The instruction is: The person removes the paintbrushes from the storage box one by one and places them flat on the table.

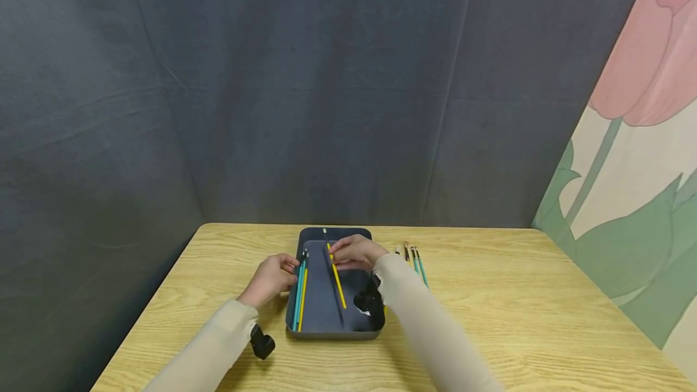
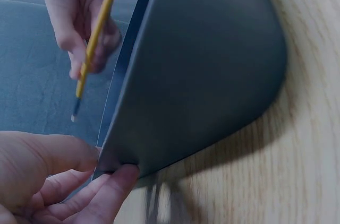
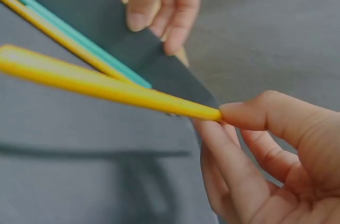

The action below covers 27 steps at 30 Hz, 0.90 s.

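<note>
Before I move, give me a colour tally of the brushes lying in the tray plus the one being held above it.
Yellow brushes: 2 (one held in the right grip, one lying in the tray)
Teal brushes: 2 (both lying in the tray)
Total: 4

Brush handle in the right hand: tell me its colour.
Yellow; the brush handle shows best in the right wrist view.

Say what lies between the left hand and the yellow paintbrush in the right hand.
Between them, the head view shows turquoise and yellow paintbrushes lying along the left side of the tray, then its bare floor.
</note>
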Available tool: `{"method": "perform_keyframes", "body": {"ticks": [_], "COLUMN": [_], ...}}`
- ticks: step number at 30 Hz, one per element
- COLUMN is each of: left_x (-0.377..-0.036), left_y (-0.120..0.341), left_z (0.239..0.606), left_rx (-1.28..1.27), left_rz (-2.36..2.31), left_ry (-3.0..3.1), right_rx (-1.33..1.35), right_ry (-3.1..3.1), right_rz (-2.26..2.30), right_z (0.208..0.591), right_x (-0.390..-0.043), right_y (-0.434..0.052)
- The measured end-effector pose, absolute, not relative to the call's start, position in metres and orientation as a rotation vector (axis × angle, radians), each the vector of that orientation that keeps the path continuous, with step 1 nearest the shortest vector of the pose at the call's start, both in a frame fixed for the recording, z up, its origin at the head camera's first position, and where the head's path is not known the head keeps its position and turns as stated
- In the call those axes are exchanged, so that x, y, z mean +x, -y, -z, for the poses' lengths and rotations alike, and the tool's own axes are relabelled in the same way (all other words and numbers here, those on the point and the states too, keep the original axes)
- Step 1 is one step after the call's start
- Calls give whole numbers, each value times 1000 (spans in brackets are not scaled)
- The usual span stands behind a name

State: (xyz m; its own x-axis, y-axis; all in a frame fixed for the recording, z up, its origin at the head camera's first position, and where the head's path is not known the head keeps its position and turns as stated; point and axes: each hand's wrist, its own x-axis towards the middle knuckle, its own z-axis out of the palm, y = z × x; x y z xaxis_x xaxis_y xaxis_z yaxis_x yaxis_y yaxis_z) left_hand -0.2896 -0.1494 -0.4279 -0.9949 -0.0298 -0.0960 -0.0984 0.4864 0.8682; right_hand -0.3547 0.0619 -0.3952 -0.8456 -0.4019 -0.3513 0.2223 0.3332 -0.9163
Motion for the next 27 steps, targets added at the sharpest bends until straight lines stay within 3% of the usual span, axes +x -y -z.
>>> {"method": "perform_keyframes", "body": {"ticks": [27], "left_x": [-289], "left_y": [150], "left_z": [424], "left_rx": [-147], "left_rz": [-1562], "left_ry": [-2630], "right_rx": [-336], "right_ry": [-1952], "right_rz": [1768], "right_z": [387], "right_x": [-349], "right_y": [-214]}}
